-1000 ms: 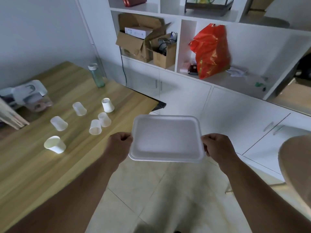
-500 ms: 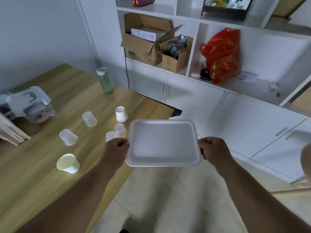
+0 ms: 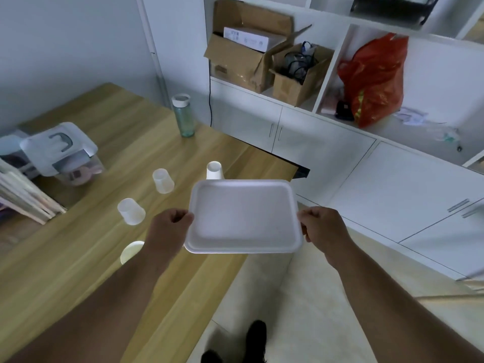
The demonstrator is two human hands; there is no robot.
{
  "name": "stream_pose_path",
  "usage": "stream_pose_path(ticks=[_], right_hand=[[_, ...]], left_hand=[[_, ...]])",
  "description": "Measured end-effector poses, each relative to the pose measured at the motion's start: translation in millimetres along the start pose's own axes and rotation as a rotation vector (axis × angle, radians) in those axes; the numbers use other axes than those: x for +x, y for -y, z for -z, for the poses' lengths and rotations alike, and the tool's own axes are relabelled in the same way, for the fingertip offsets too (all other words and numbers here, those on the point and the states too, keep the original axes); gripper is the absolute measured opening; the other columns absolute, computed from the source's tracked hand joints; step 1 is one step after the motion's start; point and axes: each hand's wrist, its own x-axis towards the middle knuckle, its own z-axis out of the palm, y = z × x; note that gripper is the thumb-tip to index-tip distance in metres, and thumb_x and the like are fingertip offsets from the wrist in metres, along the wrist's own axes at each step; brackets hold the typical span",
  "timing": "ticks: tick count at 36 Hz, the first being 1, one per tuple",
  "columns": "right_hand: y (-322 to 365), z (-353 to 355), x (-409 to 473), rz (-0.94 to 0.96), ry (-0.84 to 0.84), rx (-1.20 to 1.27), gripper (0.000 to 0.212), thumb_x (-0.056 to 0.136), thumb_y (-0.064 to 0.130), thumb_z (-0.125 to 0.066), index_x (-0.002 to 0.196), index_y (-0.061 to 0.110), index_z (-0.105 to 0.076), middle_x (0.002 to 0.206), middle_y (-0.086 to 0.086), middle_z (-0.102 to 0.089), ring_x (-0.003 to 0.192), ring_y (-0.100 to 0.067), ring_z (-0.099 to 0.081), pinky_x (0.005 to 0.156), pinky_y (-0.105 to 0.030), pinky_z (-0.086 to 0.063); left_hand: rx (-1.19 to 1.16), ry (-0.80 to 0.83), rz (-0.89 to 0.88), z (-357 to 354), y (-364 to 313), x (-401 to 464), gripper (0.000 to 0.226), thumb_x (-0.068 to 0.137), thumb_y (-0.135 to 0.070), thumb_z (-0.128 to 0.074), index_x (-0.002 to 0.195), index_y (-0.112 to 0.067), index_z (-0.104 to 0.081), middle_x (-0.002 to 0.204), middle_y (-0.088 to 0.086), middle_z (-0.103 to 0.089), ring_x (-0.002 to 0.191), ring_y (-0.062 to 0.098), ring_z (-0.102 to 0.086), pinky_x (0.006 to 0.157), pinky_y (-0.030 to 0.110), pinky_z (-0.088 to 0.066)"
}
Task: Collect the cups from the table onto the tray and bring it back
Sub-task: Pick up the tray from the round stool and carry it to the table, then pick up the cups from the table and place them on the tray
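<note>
two hands, fingers clamped on empty white tray, no legible writing

The tray hangs over the table's right edge, left hand at its left rim, right hand at its right. Cups stand on the table left of it, a bottle farther back.

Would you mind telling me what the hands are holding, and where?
An empty white tray: left hand grips its left edge, right hand its right edge.
</note>
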Motion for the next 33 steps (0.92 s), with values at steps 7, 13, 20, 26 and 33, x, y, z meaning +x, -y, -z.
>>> stream_pose_path(ticks=[7,13,20,26,33], right_hand=[[1,-26,23,-0.025,0.061,-0.019,0.029,0.093,0.017,-0.062,0.086,-0.009,-0.071,0.081,-0.028,-0.072,0.061,-0.022,-0.056,0.062,-0.037,-0.047],[5,-48,43,-0.038,0.125,-0.022,0.028,0.091,0.019,-0.063,0.083,-0.007,-0.069,0.079,-0.027,-0.071,0.059,-0.021,-0.057,0.060,-0.039,-0.050],[14,-73,62,-0.059,0.211,-0.041,0.023,0.093,0.020,-0.065,0.079,0.005,-0.077,0.072,-0.013,-0.078,0.061,-0.019,-0.066,0.068,-0.041,-0.060],[21,-91,78,-0.072,0.283,-0.023,0.020,0.094,0.013,-0.066,0.083,0.003,-0.079,0.065,-0.003,-0.076,0.049,-0.003,-0.067,0.055,-0.024,-0.057],[37,-116,117,-0.089,0.344,-0.030,0.012,0.093,0.016,-0.067,0.088,0.007,-0.073,0.065,-0.004,-0.072,0.049,-0.013,-0.065,0.050,-0.026,-0.049]], left_hand=[[-0.032,-0.013,0.047,9,11,25,0.009,0.096,-0.027,-0.068,0.091,-0.023,-0.074,0.093,0.002,-0.078,0.093,0.030,-0.073,0.088,0.051,-0.060],[-0.052,-0.062,0.036,13,19,42,0.010,0.100,-0.027,-0.066,0.091,-0.023,-0.066,0.094,0.002,-0.074,0.084,0.020,-0.068,0.068,0.030,-0.051],[-0.076,-0.162,0.082,18,29,57,0.009,0.102,-0.021,-0.062,0.098,-0.015,-0.067,0.090,-0.001,-0.069,0.078,0.012,-0.061,0.063,0.025,-0.044],[-0.034,-0.233,0.132,26,47,76,0.015,0.100,-0.030,-0.064,0.102,-0.017,-0.072,0.095,0.001,-0.073,0.088,0.023,-0.067,0.064,0.030,-0.047],[-0.064,-0.319,0.156,34,58,89,0.014,0.098,-0.029,-0.067,0.087,-0.023,-0.072,0.082,-0.002,-0.071,0.074,0.021,-0.062,0.065,0.033,-0.045]])
